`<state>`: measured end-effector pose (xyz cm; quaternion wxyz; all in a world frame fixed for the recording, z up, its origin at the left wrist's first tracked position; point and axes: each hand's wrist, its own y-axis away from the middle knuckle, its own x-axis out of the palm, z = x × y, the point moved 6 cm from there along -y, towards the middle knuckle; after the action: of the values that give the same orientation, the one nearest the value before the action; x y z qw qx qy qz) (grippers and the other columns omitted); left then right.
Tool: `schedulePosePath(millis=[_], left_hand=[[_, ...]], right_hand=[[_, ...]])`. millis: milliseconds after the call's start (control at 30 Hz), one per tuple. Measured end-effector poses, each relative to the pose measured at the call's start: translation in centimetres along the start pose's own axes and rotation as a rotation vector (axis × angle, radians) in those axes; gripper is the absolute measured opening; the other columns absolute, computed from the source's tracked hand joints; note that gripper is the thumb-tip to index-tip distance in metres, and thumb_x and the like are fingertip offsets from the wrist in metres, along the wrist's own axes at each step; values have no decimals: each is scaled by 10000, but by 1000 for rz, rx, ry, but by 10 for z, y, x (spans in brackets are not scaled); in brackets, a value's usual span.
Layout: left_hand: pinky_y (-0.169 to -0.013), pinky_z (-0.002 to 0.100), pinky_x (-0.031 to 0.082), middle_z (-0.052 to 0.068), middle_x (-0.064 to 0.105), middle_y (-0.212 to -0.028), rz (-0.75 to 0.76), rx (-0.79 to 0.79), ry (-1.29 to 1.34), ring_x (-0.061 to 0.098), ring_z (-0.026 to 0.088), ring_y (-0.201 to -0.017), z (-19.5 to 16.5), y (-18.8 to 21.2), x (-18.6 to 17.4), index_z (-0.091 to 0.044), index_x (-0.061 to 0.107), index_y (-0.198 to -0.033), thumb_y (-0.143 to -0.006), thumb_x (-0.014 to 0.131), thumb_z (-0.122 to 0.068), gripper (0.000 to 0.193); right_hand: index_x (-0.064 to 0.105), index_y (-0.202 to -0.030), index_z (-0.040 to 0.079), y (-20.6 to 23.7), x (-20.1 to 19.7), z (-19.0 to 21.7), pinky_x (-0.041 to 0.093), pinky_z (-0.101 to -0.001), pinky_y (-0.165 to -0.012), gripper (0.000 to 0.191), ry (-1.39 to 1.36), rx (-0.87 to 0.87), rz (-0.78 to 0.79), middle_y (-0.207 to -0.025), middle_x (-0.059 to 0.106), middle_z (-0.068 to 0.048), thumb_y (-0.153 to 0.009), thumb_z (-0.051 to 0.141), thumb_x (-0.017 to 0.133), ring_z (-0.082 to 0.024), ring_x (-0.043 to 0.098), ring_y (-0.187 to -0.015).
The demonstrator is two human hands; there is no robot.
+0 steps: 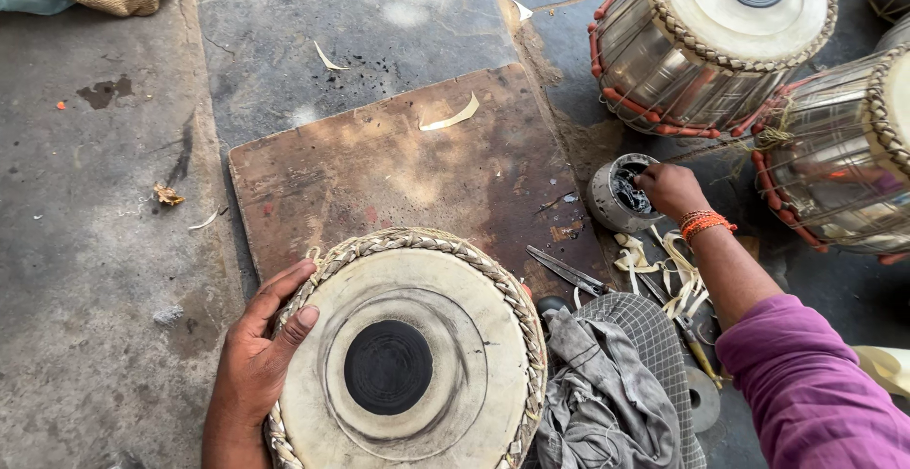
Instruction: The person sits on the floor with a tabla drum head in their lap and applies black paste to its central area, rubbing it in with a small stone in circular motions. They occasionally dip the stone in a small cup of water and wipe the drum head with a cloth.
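1. Drum [408, 355] sits on the floor [95, 270] right below me, its near edge over a worn brown board [398, 161]. Pale skin head faces up, with a black round patch in the middle and a braided rim around it. I judge it heavy in the body, while the stretched skin looks taut and easy to dent or smudge. I would hold it by the braid or the sides, never by the black patch.

2. Two more drums stand at upper right, one tilted [711, 38] and one partly cut off by the frame [844, 156]. Both have shiny metal shells laced with orange straps, so they look hard, slick and weighty.

3. Grey checked cloth [616, 384] lies crumpled just beside the drum: soft, limp, light.

4. My left hand [256, 365] lies open and flat against the drum's left rim, thumb resting on the skin, fingers curled over the braid; it steadies rather than grips.

5. My right hand [671, 190] reaches into a small round tin [616, 194] of black paste, fingertips down inside. I cannot tell whether they have pinched anything. The paste looks sticky and messy.

6. Scissors [569, 270] and pale leather strips [664, 265] lie between tin and cloth.
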<state>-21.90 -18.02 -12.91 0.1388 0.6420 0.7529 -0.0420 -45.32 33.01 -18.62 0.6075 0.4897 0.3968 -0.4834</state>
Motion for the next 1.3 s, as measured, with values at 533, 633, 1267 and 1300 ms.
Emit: schedulePosePath(millis=[533, 633, 1267, 1300], left_hand=[[-1173, 387, 365, 117, 647, -1435, -11, 11, 13, 542, 242, -1397, -4, 1, 0, -78, 672, -1338, -874, 728, -301, 517], [-1174, 389, 364, 114, 642, -1440, -7, 25, 1, 533, 244, -1408, -2, 0, 0, -81, 668, -1340, -877, 725, -306, 518], [-1159, 376, 370, 102, 646, -1430, -19, -29, 52, 549, 227, -1380, -5, 0, 3, -115, 673, -1337, -860, 737, -325, 526], [-1158, 375, 372, 101, 647, -1431, -19, -31, 51, 550, 227, -1379, -5, 1, 3, -117, 673, -1337, -860, 735, -324, 524]], right_hand=[[795, -1145, 208, 3, 10, 28, 568, -445, -891, 262, 284, -87, -21, -1086, 760, -119, -901, 238, 705, -323, 717, -1012], [806, -1110, 171, 6, -11, 27, 564, -441, -884, 254, 101, -86, -78, -1048, 765, -131, -888, 281, 749, -326, 725, -961], [733, -1001, 74, 34, -44, 23, 535, -532, -859, 403, 97, 106, -183, -1015, 744, -181, -1056, 420, 533, -423, 686, -978], [737, -1012, 88, 37, -45, 23, 535, -531, -861, 401, 84, 123, -177, -1017, 744, -180, -1057, 426, 524, -424, 687, -975]])
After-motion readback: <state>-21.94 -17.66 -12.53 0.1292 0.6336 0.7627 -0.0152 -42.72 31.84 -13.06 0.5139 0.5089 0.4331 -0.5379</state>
